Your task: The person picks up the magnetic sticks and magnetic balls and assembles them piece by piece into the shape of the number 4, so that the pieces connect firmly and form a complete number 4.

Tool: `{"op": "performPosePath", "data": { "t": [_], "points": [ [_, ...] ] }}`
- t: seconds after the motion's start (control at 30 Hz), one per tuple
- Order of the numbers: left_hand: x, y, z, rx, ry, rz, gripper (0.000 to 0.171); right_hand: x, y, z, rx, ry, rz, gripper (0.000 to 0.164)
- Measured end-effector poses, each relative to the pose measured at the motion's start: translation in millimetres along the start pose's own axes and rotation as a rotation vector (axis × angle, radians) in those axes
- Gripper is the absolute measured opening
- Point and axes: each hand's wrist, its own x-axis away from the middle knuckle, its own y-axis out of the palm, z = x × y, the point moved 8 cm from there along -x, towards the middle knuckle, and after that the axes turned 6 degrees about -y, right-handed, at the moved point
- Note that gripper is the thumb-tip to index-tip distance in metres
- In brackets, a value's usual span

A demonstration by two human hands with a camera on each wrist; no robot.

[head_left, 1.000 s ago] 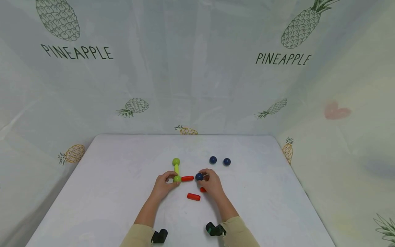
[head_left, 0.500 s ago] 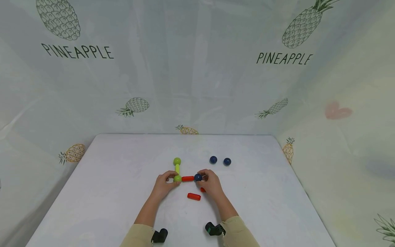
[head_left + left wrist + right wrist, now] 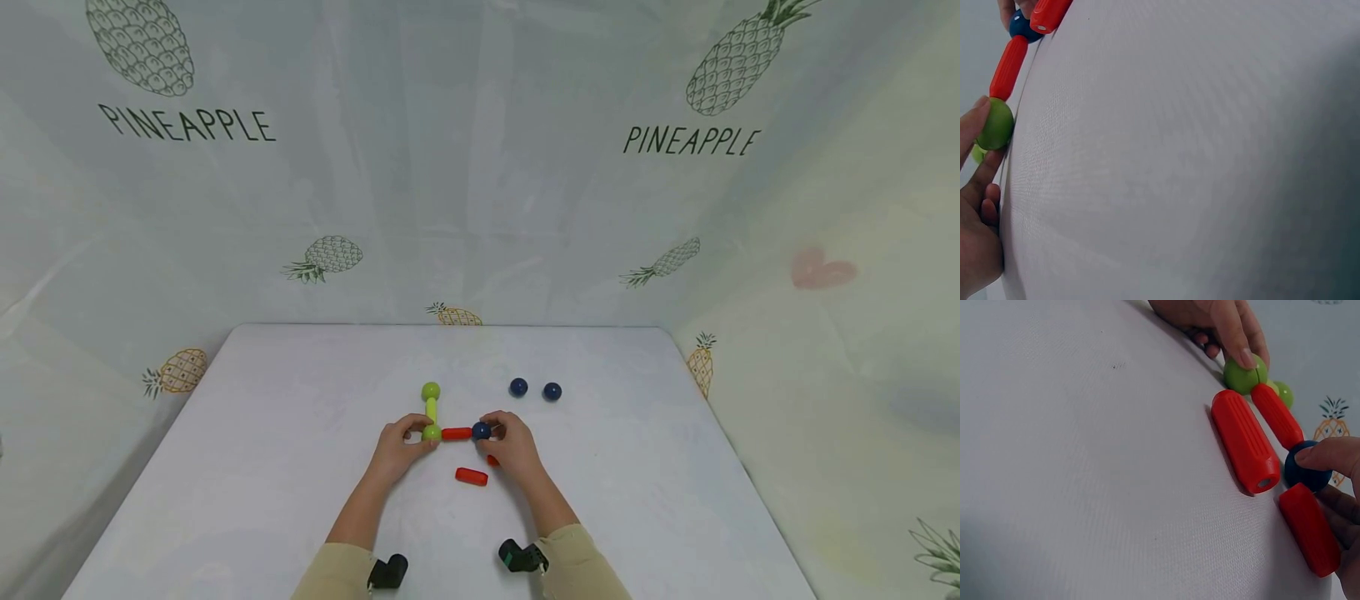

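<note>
Green fills the left hand (image 3: 400,450): I see its grip drawn in, thumb and finger pinching the near ball (image 3: 431,433). A lime rod (image 3: 431,409) runs from it to the far ball (image 3: 431,391), and a red rod (image 3: 457,434) reaches sideways, touching both the near ball and the blue ball (image 3: 482,431). The right hand (image 3: 517,444) pinches that blue one, its grip closed down to it. On the surface (image 3: 300,458) I have a loose rod (image 3: 472,477) between the forearms, a second rod (image 3: 1310,530) partly under the right hand, and, beyond, a third ball (image 3: 518,387) and fourth ball (image 3: 552,392), both blue, near each other.
</note>
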Motion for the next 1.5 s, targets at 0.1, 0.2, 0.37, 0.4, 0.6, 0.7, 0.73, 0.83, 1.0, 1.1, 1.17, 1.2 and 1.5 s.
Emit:
{"op": "performPosePath", "data": {
  "t": [0.1, 0.2, 0.37, 0.4, 0.6, 0.7, 0.73, 0.83, 1.0, 1.1, 1.17, 1.2, 1.5],
  "points": [
    [-0.8, 0.1, 0.4, 0.002, 0.002, 0.0, 0.033, -1, 0, 0, -0.002, -0.001, -0.003, 0.031],
    [-1.7, 0.3, 0.7, 0.003, 0.004, -0.003, 0.034, -1, -1, 0, -0.008, 0.006, -0.004, 0.032],
    [-2.5, 0.2, 1.0, 0.003, 0.006, -0.003, 0.034, -1, -2, -1, -0.013, 0.026, -0.005, 0.032],
    [-2.4, 0.3, 1.3, 0.003, 0.009, -0.003, 0.034, -1, -3, -1, -0.012, 0.029, -0.006, 0.032],
    [-1.8, 0.5, 3.1, 0.002, 0.007, -0.007, 0.034, 0, -4, -1, -0.016, 0.026, -0.018, 0.033],
    [-1.4, 0.4, 4.0, 0.004, 0.004, -0.009, 0.034, 0, -6, -1, -0.024, 0.022, -0.021, 0.034],
    [-1.2, 0.3, 4.3, 0.006, 0.004, -0.01, 0.034, 0, -6, -1, -0.025, 0.019, -0.02, 0.035],
    [-1.1, 0.6, 3.8, 0.007, 0.004, -0.011, 0.034, 1, -10, -2, -0.031, 0.021, -0.018, 0.035],
    [-1.6, 1.6, 1.0, 0.009, 0.004, -0.013, 0.034, 5, -14, -5, -0.019, 0.016, -0.019, 0.033],
    [-1.3, 1.7, -0.1, 0.007, 0.003, -0.009, 0.034, 9, -16, -5, -0.005, 0.009, -0.018, 0.032],
    [-1.2, 1.5, -0.5, 0.004, 0.004, -0.005, 0.033, 11, -17, -4, 0.006, 0.015, -0.02, 0.032],
    [-1.1, 1.5, -0.4, 0.002, 0.009, -0.004, 0.033, 11, -18, -3, 0.01, 0.021, -0.021, 0.032],
    [-2.4, 2.1, -4.5, 0.001, -0.003, -0.003, 0.034, 16, -22, 1, 0.043, 0.015, -0.044, 0.032]
  ]
}}
